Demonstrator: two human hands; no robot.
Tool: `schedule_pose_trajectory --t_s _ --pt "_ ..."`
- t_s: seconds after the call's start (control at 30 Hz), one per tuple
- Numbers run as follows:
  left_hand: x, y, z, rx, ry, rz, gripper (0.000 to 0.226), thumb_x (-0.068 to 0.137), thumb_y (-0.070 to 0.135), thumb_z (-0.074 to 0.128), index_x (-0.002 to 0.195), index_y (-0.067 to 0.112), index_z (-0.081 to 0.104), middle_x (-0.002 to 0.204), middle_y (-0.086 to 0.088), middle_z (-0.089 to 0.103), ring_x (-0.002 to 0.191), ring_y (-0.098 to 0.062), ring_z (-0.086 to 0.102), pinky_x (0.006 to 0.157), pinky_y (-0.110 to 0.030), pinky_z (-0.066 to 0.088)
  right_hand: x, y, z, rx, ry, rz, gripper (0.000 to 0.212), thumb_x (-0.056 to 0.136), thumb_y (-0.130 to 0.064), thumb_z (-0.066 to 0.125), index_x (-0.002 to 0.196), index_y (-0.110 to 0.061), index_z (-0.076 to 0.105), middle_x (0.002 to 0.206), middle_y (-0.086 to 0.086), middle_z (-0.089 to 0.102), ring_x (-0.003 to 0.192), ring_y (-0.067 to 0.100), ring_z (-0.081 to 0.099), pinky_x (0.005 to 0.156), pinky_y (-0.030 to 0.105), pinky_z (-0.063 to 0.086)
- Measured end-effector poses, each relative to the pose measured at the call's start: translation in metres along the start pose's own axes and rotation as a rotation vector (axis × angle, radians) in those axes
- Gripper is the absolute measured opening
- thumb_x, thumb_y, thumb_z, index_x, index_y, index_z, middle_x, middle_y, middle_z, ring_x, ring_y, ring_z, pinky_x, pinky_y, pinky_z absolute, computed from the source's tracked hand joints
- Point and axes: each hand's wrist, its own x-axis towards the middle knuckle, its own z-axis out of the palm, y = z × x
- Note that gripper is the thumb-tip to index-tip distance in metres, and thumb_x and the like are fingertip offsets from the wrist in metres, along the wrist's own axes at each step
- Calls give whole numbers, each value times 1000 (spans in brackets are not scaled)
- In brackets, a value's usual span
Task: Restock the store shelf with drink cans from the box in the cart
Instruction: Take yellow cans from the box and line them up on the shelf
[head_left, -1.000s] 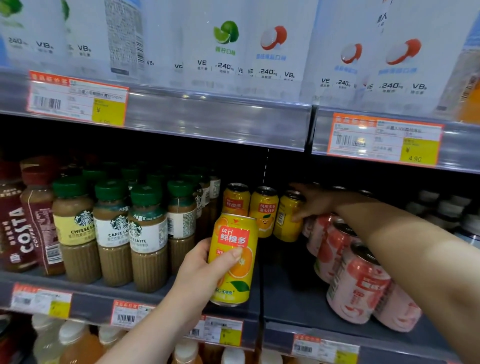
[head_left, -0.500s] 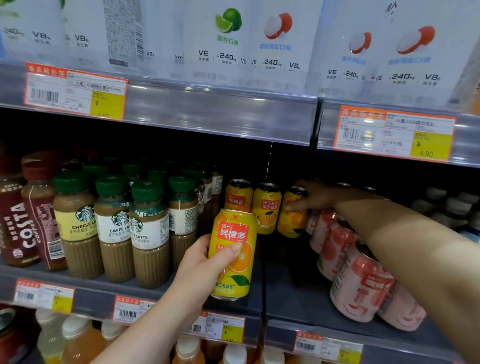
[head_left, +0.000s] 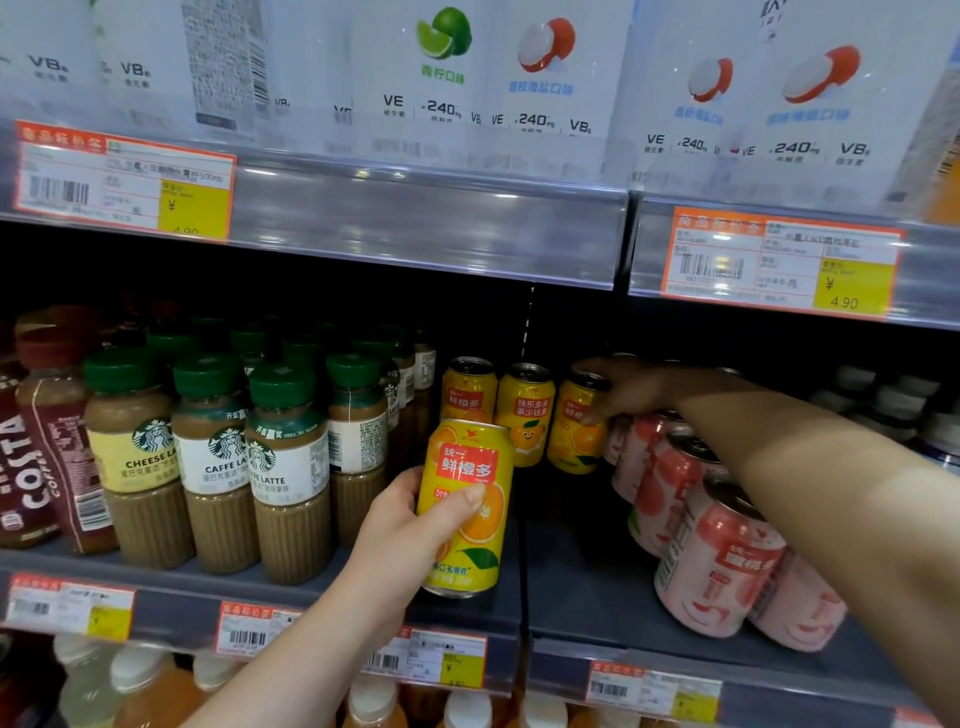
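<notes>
Our left hand wraps the near can, ready to shelve; right hand pinches the far can, likely aligning it.

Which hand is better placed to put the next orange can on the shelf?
Left. The left hand grips an orange can just in front of the yellow row; the right hand holds the rightmost back can.

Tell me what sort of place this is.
A retail store's drinks aisle, likely a supermarket or convenience shop. Barcoded price tags line the shelf rails, Starbucks coffee bottles stand in rows, and orange drink cans sit beside pink cans.
</notes>
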Motion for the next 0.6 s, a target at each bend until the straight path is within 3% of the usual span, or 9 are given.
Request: schedule_pose_trajectory --t_s 0.13,0.2,0.3,0.47,0.6 --pt "10 0 3 24 25 10 58 52 39 81 102 21 59 85 1 76 77 -15 73 55 -23 55 0 -2 -1 -28 -2 4 98 75 -36 75 150 -23 13 156 6 20 141 26 26 113 36 30" --pt "20 -1 6 64 50 16 54 58 32 86 104 22 59 88 0 75 80 -15 72 59 -23 54 -4 -3 -2 15 34 -9 97 76 -33 75 150 -21 13 156 7 21 141 26 26 112 34 29" --pt "37 -4 11 139 69 31 54 67 18 82 111 21 53 100 0 69 89 -14 67 67 -23 51 -15 -10 -8 72 128 -69 86 81 -29 71 148 -17 19 153 8 28 136 27 34 106 30 33" --pt "59 -11 19 223 88 46 64 65 16 83 114 26 43 101 6 62 89 -5 59 63 -18 46 -39 -35 -16 -51 332 -219 59 86 -29 64 139 -22 40 142 6 44 125 22 45 91 22 35" --pt "68 -15 19 255 91 22 63 66 15 82 114 29 44 102 5 62 88 -5 59 62 -18 45 -50 -66 -8 -41 245 -338 42 86 -29 64 124 -16 55 123 5 59 98 11 53 80 21 41"
